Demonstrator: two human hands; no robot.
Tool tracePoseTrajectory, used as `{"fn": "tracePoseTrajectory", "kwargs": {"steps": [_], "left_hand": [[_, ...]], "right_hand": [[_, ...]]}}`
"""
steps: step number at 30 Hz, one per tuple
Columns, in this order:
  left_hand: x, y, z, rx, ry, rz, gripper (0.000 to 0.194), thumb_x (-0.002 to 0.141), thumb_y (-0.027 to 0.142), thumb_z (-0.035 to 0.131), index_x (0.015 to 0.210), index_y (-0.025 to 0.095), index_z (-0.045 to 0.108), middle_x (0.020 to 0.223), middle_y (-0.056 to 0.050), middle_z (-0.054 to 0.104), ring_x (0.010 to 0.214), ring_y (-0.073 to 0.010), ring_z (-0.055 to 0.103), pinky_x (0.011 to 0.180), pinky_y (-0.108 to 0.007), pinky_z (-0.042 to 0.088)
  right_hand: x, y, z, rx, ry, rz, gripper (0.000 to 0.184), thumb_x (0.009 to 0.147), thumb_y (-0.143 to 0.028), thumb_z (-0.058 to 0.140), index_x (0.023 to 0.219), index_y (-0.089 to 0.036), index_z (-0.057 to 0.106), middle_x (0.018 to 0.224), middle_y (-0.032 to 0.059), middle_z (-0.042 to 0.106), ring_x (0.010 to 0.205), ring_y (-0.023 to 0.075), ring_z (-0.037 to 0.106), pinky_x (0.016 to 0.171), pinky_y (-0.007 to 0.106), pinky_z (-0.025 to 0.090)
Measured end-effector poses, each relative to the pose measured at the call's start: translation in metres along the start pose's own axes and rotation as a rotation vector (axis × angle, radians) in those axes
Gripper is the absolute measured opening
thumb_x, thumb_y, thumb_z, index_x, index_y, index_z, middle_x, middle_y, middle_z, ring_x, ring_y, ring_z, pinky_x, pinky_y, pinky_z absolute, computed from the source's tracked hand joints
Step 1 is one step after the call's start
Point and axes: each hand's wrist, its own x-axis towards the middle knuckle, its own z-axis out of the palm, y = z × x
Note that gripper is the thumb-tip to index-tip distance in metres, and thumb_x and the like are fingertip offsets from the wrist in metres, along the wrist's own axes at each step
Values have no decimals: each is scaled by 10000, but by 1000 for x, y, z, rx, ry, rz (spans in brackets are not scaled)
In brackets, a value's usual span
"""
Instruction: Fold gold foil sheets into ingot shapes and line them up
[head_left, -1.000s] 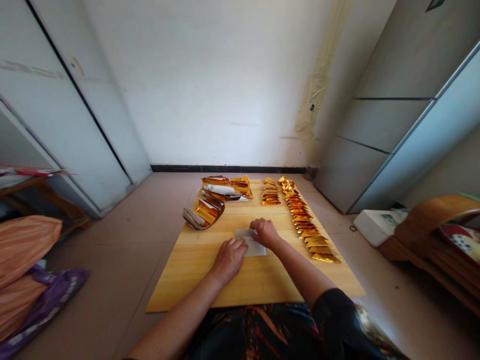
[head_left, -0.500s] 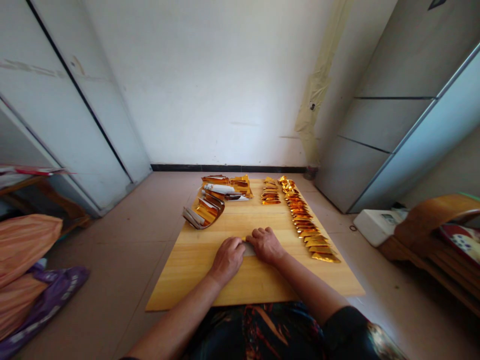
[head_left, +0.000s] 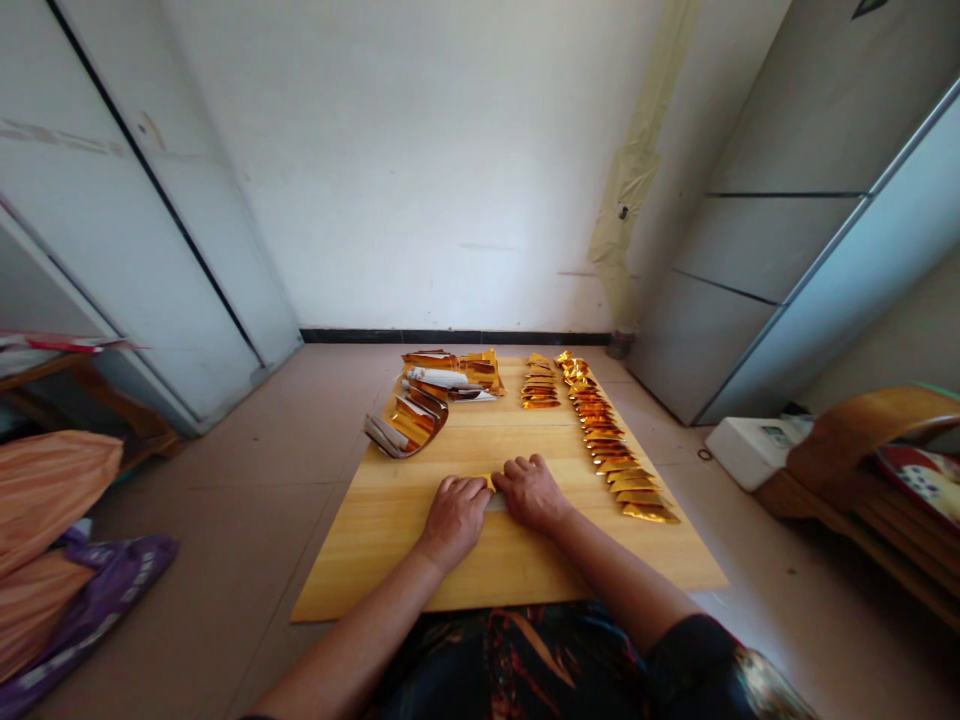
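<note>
Near the middle of the wooden board (head_left: pixel 390 560), my left hand (head_left: pixel 456 522) and my right hand (head_left: pixel 534 493) meet over a small sheet of gold foil paper (head_left: pixel 489 482). Its pale grey side (head_left: pixel 496 503) shows between my palms. The fingers of both hands are curled and pressed down on the sheet, the left ones covering much of it. To the right runs a long row of folded gold foil pieces (head_left: pixel 607 430), overlapping one another. A shorter row of similar folded pieces (head_left: pixel 540 385) lies beyond my right hand.
At the board's far left are stacks of gold foil sheets (head_left: pixel 480 368), a white roll (head_left: pixel 439 378) and a curved foil bundle (head_left: pixel 412 420). A white wall (head_left: pixel 450 180) stands behind. On the right are a grey cabinet (head_left: pixel 750 300) and a wooden seat (head_left: pixel 847 480); orange and purple bags (head_left: pixel 60 560) lie left.
My left fingers have shifted slightly on the foil sheet, and a bit more gold shows between my hands. My right hand stays almost in place.
</note>
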Motion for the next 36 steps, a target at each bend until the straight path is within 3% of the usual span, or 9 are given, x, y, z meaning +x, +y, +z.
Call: {"fn": "tracePoseTrajectory", "kwargs": {"steps": [9,14,17,22,25,28,30,36], "left_hand": [[2,2,-6,39,-141,-80,251,863,127,462,1030,229,618,1201,-49,610,1056,-197,546,851,-356,388],[3,2,-6,24,-173,-107,279,841,101,474,1032,245,618,1257,-32,592,1102,-199,531,856,-354,388],[3,3,-8,31,-181,-113,271,844,103,470,1022,250,612,1274,-19,585,1110,-200,527,852,-366,383],[3,4,-8,35,-180,-121,260,850,109,459,1015,249,604,1272,-14,586,1099,-202,527,847,-383,374],[4,4,-7,34,-186,-119,284,840,98,459,1030,252,603,1272,-13,584,1098,-204,522,840,-391,367],[3,3,-8,40,-184,-118,324,825,95,469,1065,270,597,1275,-14,579,1102,-209,512,830,-389,363],[2,3,-9,58,-179,-126,342,820,105,481,1089,285,591,1272,-19,575,1097,-217,509,825,-389,364],[-3,7,-14,100,-173,-198,384,828,140,509,1141,349,582,1291,-48,541,1148,-245,473,898,-439,342]], "right_hand": [[-17,20,-11,-39,-89,160,233,931,-257,401,986,-249,628,944,78,593,907,201,491,759,326,283],[-22,27,-11,-34,-64,202,256,948,-294,390,1017,-273,635,956,81,595,931,206,493,779,322,304],[-24,34,-9,-16,-39,243,257,920,-222,417,991,-260,662,955,82,609,938,214,512,788,329,341],[-14,44,-6,269,153,359,445,761,-13,424,1086,-201,662,1014,78,644,932,163,571,836,269,418],[7,34,-5,510,247,427,358,719,-31,456,936,-180,699,923,50,679,853,143,610,778,230,457],[31,16,-4,663,54,497,212,719,-110,545,842,-176,704,747,8,691,700,123,623,640,193,450],[42,6,-3,643,-100,547,161,673,-111,587,758,-176,706,676,3,686,643,121,619,574,180,422],[51,1,3,515,-184,625,150,604,-123,620,704,-188,710,692,23,705,660,137,640,529,173,401]]}}
